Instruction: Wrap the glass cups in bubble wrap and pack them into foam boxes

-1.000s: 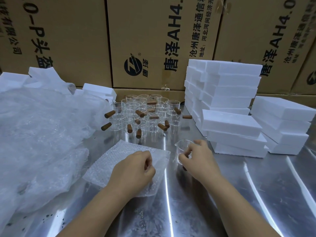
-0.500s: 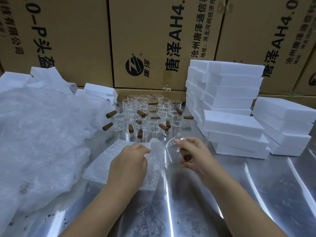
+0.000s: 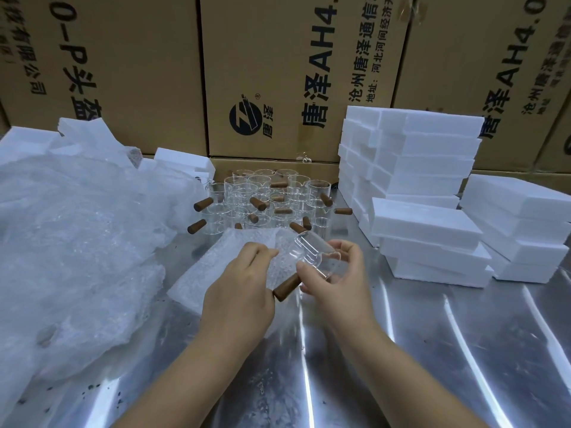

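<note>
1. the right hand (image 3: 333, 279) grips one glass cup (image 3: 312, 251), fingers curled round its clear body, holding it above the steel counter (image 3: 432, 350).
2. the cup is tilted onto its side, and its brown wooden handle (image 3: 287, 287) points down toward the left hand (image 3: 241, 288).
3. the left hand pinches a raised edge of a bubble wrap sheet (image 3: 216, 261) just beside the cup; the rest of the sheet lies flat on the counter.
4. behind the sheet a cluster of cups (image 3: 265, 199) stands upright on the counter, their wooden handles sticking out in different directions.
5. to the right, white foam boxes (image 3: 426, 239) sit in three stacks, all closed; what they hold cannot be seen.
6. on the left lies a large heap of bubble wrap (image 3: 77, 242), with more white foam pieces (image 3: 185, 162) behind it.
7. printed cardboard cartons (image 3: 278, 72) form a wall along the back.
</note>
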